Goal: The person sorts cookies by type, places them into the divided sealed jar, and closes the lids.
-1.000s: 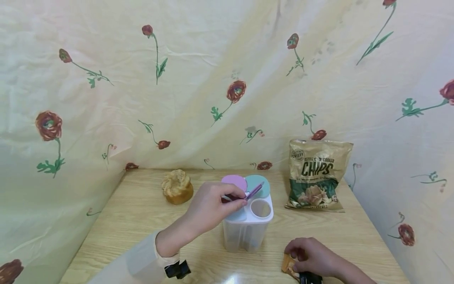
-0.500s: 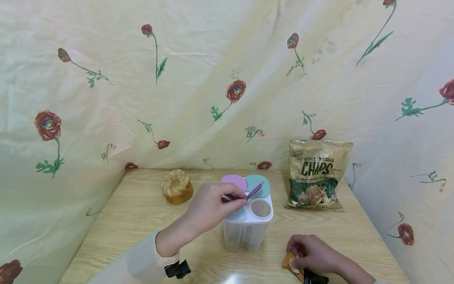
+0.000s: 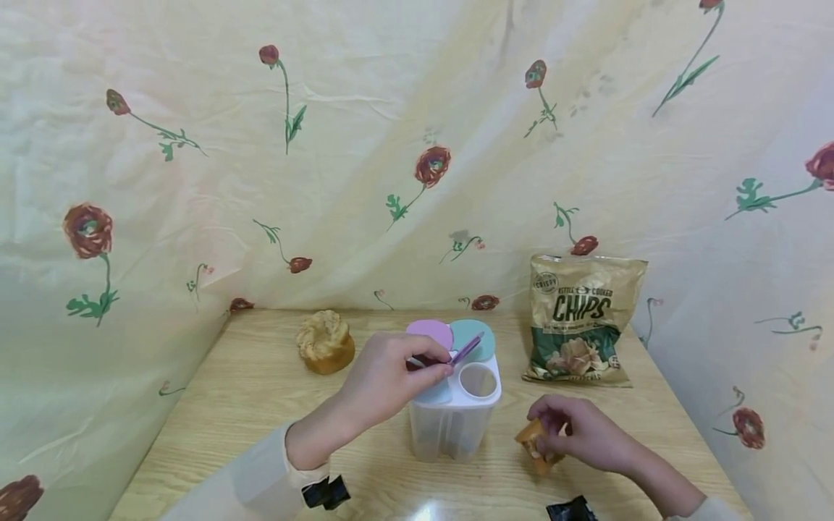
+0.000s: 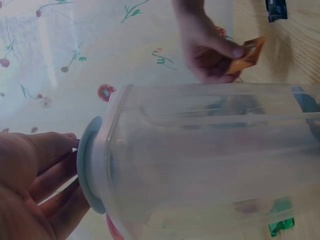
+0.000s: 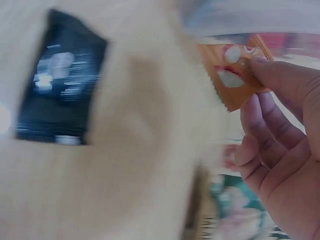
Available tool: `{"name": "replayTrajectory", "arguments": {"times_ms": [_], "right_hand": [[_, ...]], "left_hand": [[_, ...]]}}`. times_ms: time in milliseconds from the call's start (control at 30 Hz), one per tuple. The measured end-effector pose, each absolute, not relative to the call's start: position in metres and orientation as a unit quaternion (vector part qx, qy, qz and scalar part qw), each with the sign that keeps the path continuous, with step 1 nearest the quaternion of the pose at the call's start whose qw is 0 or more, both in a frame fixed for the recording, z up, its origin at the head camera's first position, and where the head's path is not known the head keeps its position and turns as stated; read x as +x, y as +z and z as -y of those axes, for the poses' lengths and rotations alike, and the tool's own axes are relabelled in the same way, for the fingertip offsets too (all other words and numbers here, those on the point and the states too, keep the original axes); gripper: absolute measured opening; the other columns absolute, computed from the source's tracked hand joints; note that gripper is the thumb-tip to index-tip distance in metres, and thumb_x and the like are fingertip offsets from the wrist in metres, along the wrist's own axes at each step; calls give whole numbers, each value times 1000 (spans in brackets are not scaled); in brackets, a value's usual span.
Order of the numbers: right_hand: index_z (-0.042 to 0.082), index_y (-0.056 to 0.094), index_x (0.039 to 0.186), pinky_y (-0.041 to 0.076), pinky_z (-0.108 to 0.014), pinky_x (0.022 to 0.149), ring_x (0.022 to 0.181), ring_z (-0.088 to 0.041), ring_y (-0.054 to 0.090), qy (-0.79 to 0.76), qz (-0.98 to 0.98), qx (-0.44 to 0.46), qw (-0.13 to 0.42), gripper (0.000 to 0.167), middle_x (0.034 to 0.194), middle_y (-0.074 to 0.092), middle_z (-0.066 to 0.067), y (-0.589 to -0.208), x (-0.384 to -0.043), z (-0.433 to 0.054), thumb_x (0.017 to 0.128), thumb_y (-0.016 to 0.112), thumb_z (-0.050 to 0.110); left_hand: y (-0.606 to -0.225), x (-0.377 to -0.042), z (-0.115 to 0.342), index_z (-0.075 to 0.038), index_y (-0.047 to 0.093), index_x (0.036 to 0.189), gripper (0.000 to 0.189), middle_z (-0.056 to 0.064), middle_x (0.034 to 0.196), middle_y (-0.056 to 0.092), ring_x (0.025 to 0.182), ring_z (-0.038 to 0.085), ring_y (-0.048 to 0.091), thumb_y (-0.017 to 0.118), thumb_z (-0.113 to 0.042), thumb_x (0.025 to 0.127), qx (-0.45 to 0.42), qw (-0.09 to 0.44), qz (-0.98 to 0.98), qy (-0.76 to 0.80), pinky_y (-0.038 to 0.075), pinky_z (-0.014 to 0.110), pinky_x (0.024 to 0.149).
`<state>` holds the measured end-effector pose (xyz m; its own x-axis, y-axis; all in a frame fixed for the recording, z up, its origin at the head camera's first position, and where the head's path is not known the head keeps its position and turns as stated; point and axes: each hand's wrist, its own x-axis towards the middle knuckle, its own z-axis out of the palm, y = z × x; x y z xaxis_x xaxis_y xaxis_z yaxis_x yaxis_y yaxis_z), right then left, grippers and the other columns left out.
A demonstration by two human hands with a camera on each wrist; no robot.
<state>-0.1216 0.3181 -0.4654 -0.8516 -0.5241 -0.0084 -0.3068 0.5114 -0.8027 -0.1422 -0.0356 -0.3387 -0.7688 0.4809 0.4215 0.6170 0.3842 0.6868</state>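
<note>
My left hand (image 3: 391,369) pinches the near end of a thin purple lid (image 3: 468,349), seen edge-on above a clear storage container (image 3: 452,434) with a white top. Beside that lid, the near-right round opening (image 3: 478,381) is uncovered; pink, teal and light blue lids cover the others. My right hand (image 3: 583,434) pinches a small orange wrapped candy (image 3: 533,440) right of the container, a little above the table. In the right wrist view, thumb and fingertips grip one end of the candy (image 5: 235,75), its printed face showing.
A black packet (image 3: 572,510) lies at the table's front edge. A bag of chips (image 3: 580,325) stands at the back right, and a round bread (image 3: 326,344) sits at the back left. Through the container's wall, a green-wrapped piece (image 4: 282,215) shows.
My right hand has lifted the orange candy off the table and moved it away from the front edge, uncovering the black packet. The left hand stays in place.
</note>
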Motion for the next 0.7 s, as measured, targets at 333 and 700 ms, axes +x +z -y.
{"name": "replayTrajectory", "arguments": {"times_ms": [333,700], "right_hand": [[19,69,106,54,-28,61,77,-10,64,-412,-878,-243,-33,18,90,70,9,-395,-121,-312,93,75,8],[20,69,107,54,-26,63,75,-11,65,-435,-846,-291,-99,33,90,71,7,-340,-115,-290,88,75,-6]], "left_hand": [[-339,-143,36,-13,80,91,5,-8,85,76,80,1,69,82,-16,88,-332,79,829,-444,58,18,71],[-339,-144,34,-12,80,91,7,-8,85,76,80,1,69,82,-18,88,-332,79,830,-441,58,17,70]]}}
